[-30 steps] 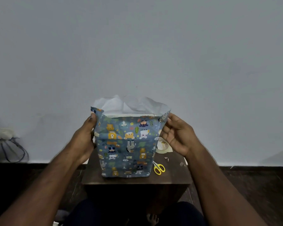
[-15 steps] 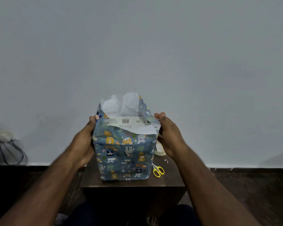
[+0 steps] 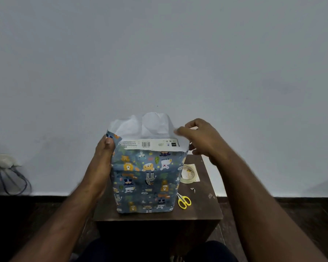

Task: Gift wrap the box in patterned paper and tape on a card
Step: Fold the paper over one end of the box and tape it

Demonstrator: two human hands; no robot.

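Observation:
A box wrapped in blue paper with cartoon animals (image 3: 146, 178) stands upright on a small dark wooden table (image 3: 206, 210). Its top end is open: the white inside of the paper (image 3: 140, 125) stands up, and the near flap with a barcode strip (image 3: 148, 144) folds over the top edge. My left hand (image 3: 102, 161) presses against the box's left side, thumb hooked on the top left corner. My right hand (image 3: 201, 138) is at the top right corner, fingers curled on the paper's edge there. No card is in view.
A roll of clear tape (image 3: 188, 173) lies on the table right of the box. Yellow-handled scissors (image 3: 184, 201) lie nearer the front. Small paper scraps (image 3: 193, 189) lie between them. A plain wall stands behind; a wall socket with cables (image 3: 6, 167) is at far left.
My right hand has lifted from the box's right side up to the top right corner. The near barcode flap has flattened over the top edge. My left hand stays in place.

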